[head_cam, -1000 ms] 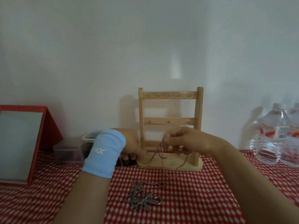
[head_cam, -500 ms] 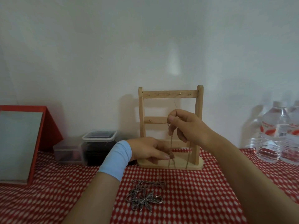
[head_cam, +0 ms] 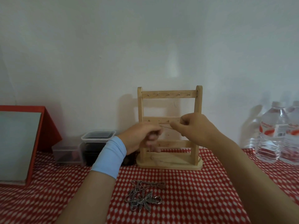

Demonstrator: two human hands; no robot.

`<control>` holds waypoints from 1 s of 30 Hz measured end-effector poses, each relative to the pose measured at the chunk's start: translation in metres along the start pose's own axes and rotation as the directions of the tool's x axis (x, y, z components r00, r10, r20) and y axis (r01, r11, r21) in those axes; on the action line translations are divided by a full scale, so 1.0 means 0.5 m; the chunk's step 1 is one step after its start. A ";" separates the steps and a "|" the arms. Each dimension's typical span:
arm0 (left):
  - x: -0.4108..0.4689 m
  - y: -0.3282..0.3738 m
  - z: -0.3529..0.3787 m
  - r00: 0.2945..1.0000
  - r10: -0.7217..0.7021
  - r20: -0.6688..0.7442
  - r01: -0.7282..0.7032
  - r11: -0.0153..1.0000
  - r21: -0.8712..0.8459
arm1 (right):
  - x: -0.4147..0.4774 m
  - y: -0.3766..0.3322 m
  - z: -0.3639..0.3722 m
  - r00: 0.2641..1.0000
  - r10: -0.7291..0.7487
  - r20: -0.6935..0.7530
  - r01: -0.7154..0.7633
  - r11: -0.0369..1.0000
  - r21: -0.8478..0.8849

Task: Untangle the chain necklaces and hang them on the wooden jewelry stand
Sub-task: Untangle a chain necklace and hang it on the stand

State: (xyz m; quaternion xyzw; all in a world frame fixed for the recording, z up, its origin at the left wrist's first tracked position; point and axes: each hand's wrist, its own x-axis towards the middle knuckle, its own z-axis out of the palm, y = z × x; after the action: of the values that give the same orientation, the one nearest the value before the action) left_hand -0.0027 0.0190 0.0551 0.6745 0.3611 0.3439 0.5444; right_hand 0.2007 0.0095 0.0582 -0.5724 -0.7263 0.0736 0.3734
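The wooden jewelry stand [head_cam: 169, 94] stands upright at the back of the table, with three bars carrying small hooks. In front of its middle bar a thin chain [head_cam: 165, 127] is stretched short between my hands. My left hand [head_cam: 142, 136], with a light blue wristband, pinches one end. My right hand [head_cam: 194, 126] pinches the other end, close to the middle bar's hooks. A tangled pile of silver necklaces [head_cam: 144, 197] with a leaf pendant lies on the red checked cloth in front of the stand.
A red-framed board [head_cam: 21, 143] leans at the left. Clear plastic containers [head_cam: 97, 138] sit left of the stand, behind my left wrist. Water bottles [head_cam: 275, 133] stand at the right by the wall. The white wall is close behind.
Both hands rose from the stand's base to its middle bar. The chain, hanging down from my right hand half a second ago, is now held taut and level between both hands.
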 end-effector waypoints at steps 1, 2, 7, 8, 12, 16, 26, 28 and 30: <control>-0.001 0.003 -0.009 0.997 0.021 -0.067 -0.020 1.000 0.015 | 0.001 0.004 0.000 0.998 0.027 0.061 -0.024 0.998 -0.049; -0.001 0.005 -0.018 0.990 0.050 -0.132 -0.041 0.997 0.065 | 0.001 0.004 0.002 0.990 0.060 0.130 -0.051 0.996 -0.073; -0.006 0.015 -0.035 0.947 0.189 -0.260 -0.090 0.932 0.351 | -0.012 -0.010 0.005 0.836 0.250 0.488 -0.202 0.968 -0.149; -0.005 0.016 -0.034 0.939 0.212 -0.272 -0.094 0.915 0.392 | -0.015 -0.009 0.002 0.800 0.259 0.541 -0.220 0.966 -0.137; 0.005 0.011 -0.041 0.940 0.181 -0.288 -0.117 0.967 0.226 | -0.013 -0.002 -0.009 0.898 0.060 0.435 -0.109 0.990 0.090; 0.010 -0.009 -0.040 0.976 0.038 -0.213 0.002 0.982 0.188 | 0.000 -0.004 -0.011 0.989 -0.026 0.143 -0.032 0.921 0.389; 0.006 -0.027 -0.022 0.997 -0.054 0.052 0.026 0.902 0.431 | 0.007 -0.017 0.006 0.995 0.098 -0.002 -0.086 0.879 0.468; 0.000 -0.027 -0.032 0.993 -0.057 0.103 0.025 0.957 0.288 | 0.008 -0.014 -0.009 0.989 0.130 0.066 -0.145 0.917 0.373; -0.012 -0.022 -0.037 0.981 -0.110 0.160 0.087 0.986 0.141 | 0.012 -0.001 -0.016 0.967 0.160 0.198 -0.191 0.971 0.147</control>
State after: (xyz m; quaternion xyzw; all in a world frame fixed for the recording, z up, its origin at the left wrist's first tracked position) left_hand -0.0227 0.0247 0.0468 0.7170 0.3695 0.2338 0.5428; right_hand 0.2049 0.0120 0.0672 -0.5924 -0.6956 0.2189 0.3424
